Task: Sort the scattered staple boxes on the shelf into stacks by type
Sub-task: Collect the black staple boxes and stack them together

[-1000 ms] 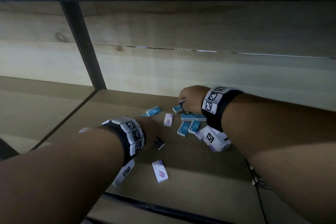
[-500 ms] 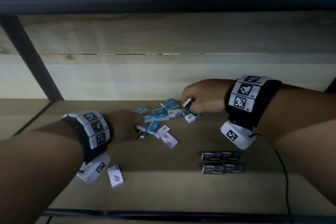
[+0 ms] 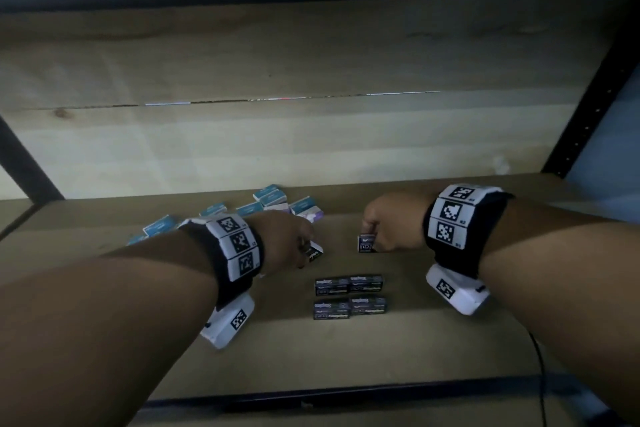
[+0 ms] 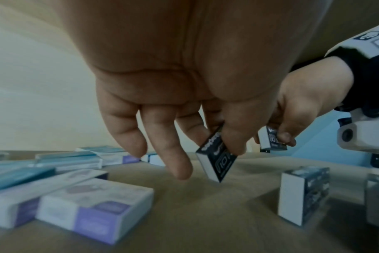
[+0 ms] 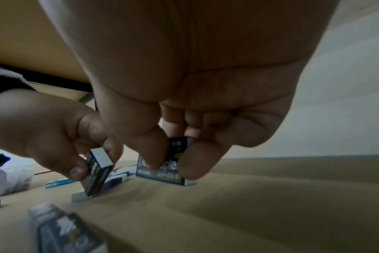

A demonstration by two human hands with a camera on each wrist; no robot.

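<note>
Left hand [image 3: 291,239]: thumb and fingers pinch one black box [image 3: 314,252], tilted, its lower corner clear of the shelf [image 3: 433,350]. The remaining fingers [image 4: 177,164] hang loosely curled and hold nothing.

Right hand [image 3: 391,225]: thumb and fingers pinch a second black box [image 3: 367,243], held upright by its upper end. In the right wrist view its lower edge sits at or just above the shelf; contact cannot be confirmed.

The two hands are near each other, the held boxes apart with bare shelf between them.

Toward the person from both hands: four black boxes [image 3: 349,297] lie on the shelf in a two-by-two block, sides touching or nearly so. Whether any is stacked on another cannot be told.

Beyond and outward of the left hand: a loose scatter of blue boxes [image 3: 270,196] and purple boxes [image 4: 95,210], lying flat at mixed angles, some overlapping. Two purple boxes lie side by side just beside the left wrist.

Each wrist carries a black band with coded white markers and a white camera unit [image 3: 457,291] beneath. A dark cable [image 3: 540,367] crosses the shelf front below the right forearm. The wooden back panel [image 3: 311,62] stands behind the scatter.
</note>
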